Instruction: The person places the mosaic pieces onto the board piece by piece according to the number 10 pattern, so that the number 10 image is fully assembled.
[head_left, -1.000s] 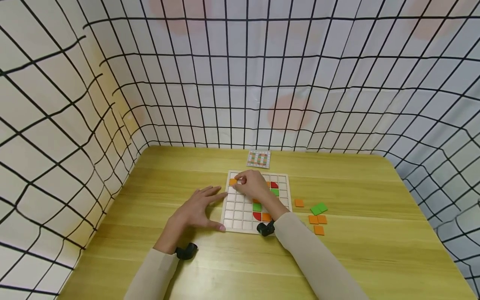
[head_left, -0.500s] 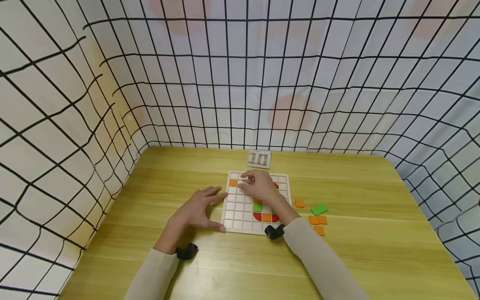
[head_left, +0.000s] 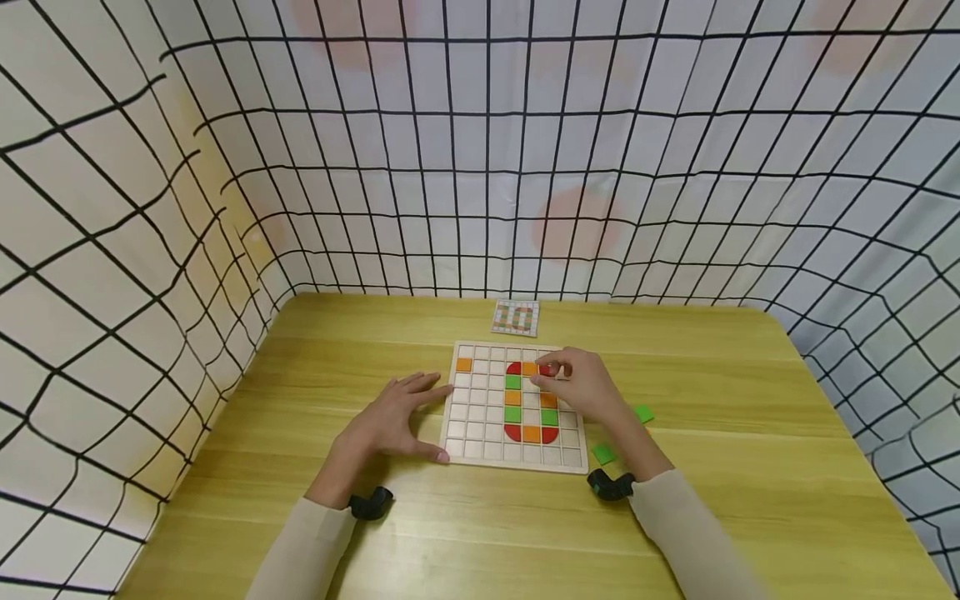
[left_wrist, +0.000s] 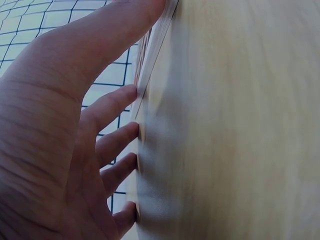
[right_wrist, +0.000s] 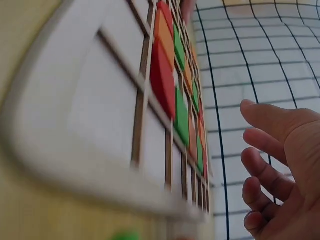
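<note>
A white grid board [head_left: 480,454] lies on the table, with an orange square tile [head_left: 464,365] in its upper left. Red, orange and green tiles form a ring on its right half, including a green tile [head_left: 513,414] and a red rounded tile [head_left: 513,433]. My left hand [head_left: 397,421] rests spread at the board's left edge, thumb and forefinger at the frame. My right hand [head_left: 588,383] hovers over the upper right of the board and hides part of the ring. In the right wrist view, its loosely bent fingers [right_wrist: 262,170] have nothing between them.
A small pattern card [head_left: 515,318] lies beyond the board. Right of the board are loose tiles, among them a green tile [head_left: 603,454] and another green tile [head_left: 643,414], partly hidden by my right forearm. A black wire grid [head_left: 487,192] encloses the table.
My right hand has moved right, from the board's upper left to its upper right, uncovering more of the ring. The left hand stays in place.
</note>
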